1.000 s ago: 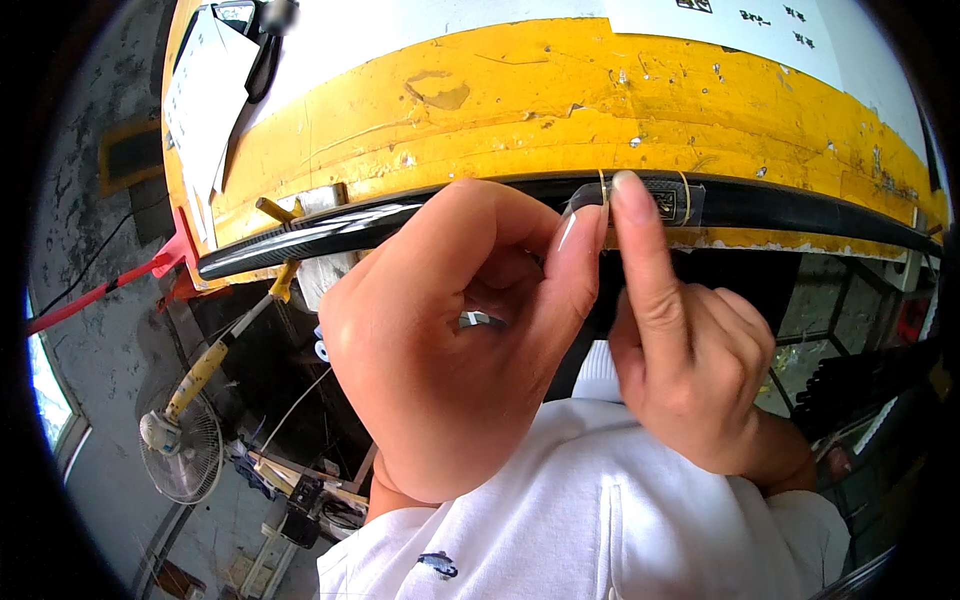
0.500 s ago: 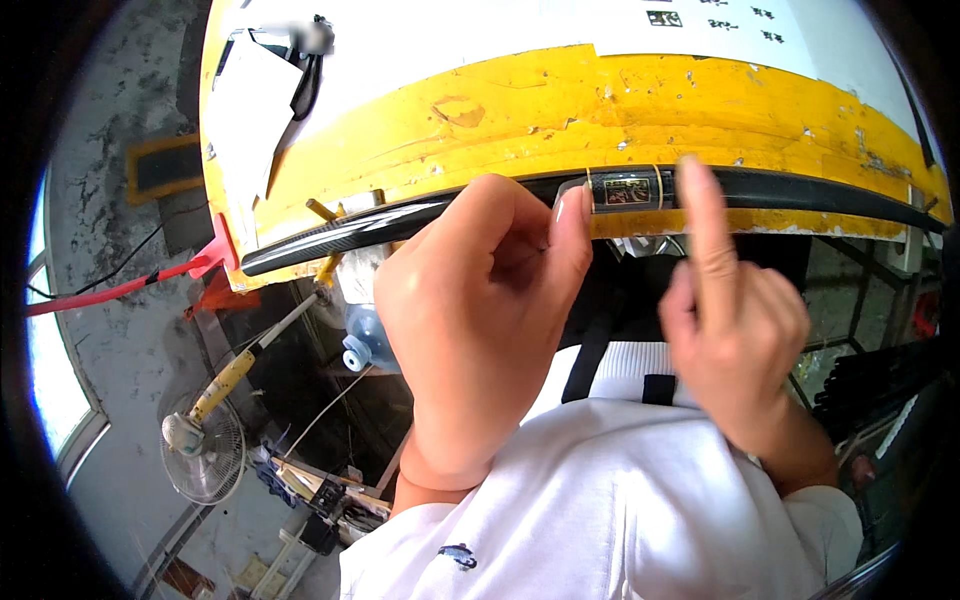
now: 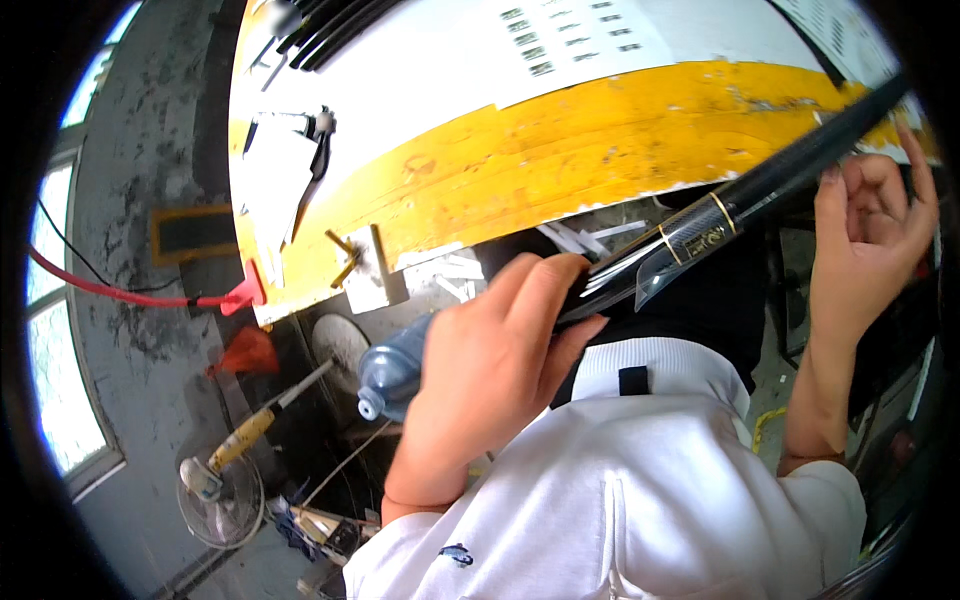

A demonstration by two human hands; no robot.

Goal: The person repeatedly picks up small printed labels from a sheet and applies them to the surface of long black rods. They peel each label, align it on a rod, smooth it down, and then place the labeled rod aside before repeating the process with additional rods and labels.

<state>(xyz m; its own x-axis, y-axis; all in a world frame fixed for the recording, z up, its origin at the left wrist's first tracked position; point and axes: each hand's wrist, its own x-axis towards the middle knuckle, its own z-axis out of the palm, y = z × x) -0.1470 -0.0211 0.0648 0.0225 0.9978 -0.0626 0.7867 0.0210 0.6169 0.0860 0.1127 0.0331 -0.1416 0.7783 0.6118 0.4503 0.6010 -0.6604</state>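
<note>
A long black carbon-fibre tube (image 3: 770, 180), which looks like a fishing rod section, slants from my left hand up to the far right. My left hand (image 3: 500, 350) is wrapped round its lower end. Between two gold rings sits a dark decal (image 3: 697, 240) with gold marks. Beside it, a clear film flap (image 3: 655, 280) stands out from the tube. My right hand (image 3: 875, 225) is just below the tube's upper part, index finger stretched out, other fingers loosely curled. The thumb tip is close to the tube; whether it touches cannot be made out.
The yellow table (image 3: 450, 180) bears white paper sheets (image 3: 590, 50), black tubes (image 3: 335, 30) and dark-handled pliers (image 3: 320, 145). A clamp-like fixture (image 3: 360, 265) sits at its near edge. A blue-grey plastic bottle (image 3: 395, 365) is beside my left hand; a fan (image 3: 220, 500) stands lower left.
The tube has swung from lying along the table edge to a steep slant, right end raised, nearer my body. My right hand has moved right, away from the decal. The view has shifted.
</note>
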